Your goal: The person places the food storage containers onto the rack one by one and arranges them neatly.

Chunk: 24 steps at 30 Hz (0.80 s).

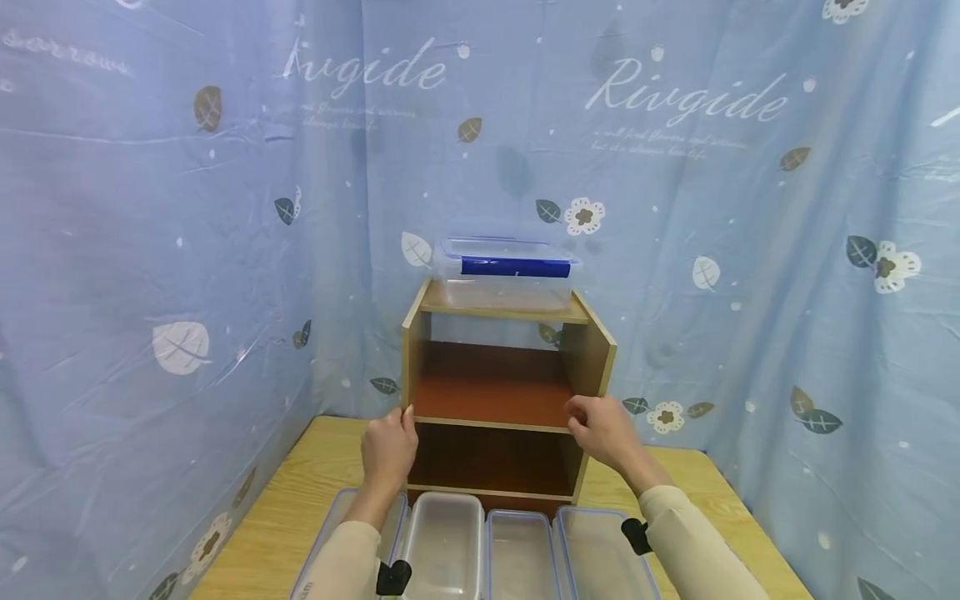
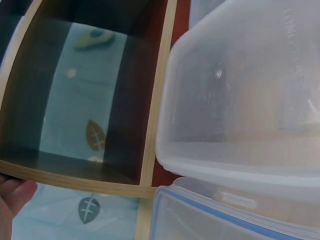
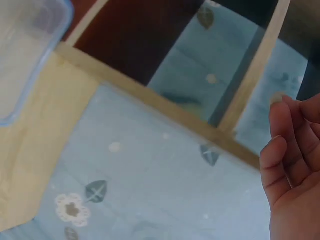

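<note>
Head view: a three-tier wooden shelf unit is flanked by the left hand and the right hand, toward the wooden table's far edge.
Its long axis appears upright; its left front edge is pinched by the left fingers, while the right fingers are curled at its right front edge, their grasp unclear. Neither hand is clearly nearer.

Blue leaf-print curtains enclose a wooden table.
</note>
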{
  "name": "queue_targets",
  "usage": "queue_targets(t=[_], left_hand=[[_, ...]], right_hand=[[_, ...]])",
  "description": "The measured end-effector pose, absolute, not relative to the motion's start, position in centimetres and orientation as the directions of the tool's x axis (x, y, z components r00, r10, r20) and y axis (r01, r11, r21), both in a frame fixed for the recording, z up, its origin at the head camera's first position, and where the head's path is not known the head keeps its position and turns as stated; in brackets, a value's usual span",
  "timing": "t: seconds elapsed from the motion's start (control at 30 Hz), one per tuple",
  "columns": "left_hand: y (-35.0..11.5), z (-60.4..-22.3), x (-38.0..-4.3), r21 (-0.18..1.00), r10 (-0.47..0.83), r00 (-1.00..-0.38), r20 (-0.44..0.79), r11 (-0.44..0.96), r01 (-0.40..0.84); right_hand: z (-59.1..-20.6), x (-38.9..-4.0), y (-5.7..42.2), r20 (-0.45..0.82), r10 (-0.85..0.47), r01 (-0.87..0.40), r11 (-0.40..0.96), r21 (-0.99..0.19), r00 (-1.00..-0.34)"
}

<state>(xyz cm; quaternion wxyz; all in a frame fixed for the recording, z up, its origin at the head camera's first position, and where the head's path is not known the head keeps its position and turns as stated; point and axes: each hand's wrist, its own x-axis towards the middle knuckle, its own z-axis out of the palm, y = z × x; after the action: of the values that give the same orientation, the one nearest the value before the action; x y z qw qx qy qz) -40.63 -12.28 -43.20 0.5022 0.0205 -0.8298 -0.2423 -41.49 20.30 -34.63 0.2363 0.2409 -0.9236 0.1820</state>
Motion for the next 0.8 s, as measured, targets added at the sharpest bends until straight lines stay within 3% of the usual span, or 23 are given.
queue_targets(t=[0.47,0.8], left_hand=[[-12.2,-43.1,-40.8,0.428,-0.275,-0.496,0.824,0.876,0.225],[-12.4,-43.3,-40.9,0.420,-0.273,-0.482,0.832,0.879,0.226]], right_hand=[[-39.3,-41.1,24.5,0.429,-0.246,-0.437,0.789,-0.432,-0.869],[-43.9,-40.0,28.0,0.260,-0.069,-0.212,0.790,-0.575,-0.963]])
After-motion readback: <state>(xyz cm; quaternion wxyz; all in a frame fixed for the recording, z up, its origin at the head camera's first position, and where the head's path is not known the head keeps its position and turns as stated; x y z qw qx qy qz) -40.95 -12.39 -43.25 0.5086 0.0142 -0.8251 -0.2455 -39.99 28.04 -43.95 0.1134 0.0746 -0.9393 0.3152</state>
